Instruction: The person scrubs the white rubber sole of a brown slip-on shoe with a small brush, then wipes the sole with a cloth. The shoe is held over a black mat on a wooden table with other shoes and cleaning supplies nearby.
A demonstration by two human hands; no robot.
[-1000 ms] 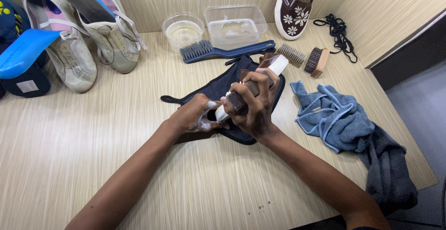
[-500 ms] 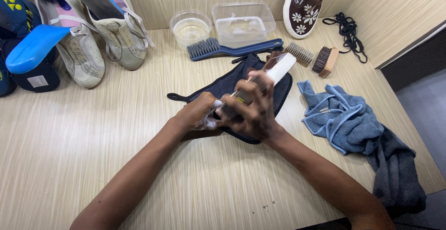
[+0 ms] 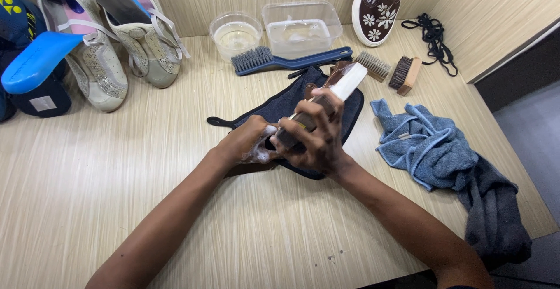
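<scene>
brown shoe [image 3: 344,82] gripped by right hand [image 3: 312,137]; soapy left hand [image 3: 248,143] closed at its heel | scrubbing judged midway; rinsing left

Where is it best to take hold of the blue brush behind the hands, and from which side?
Grip the blue brush by its long, thin handle, which lies flat on the table pointing right and is bare. Come from above, near the handle's right end; the bristle head at the left sits close to the round bowl, leaving less room there.
</scene>
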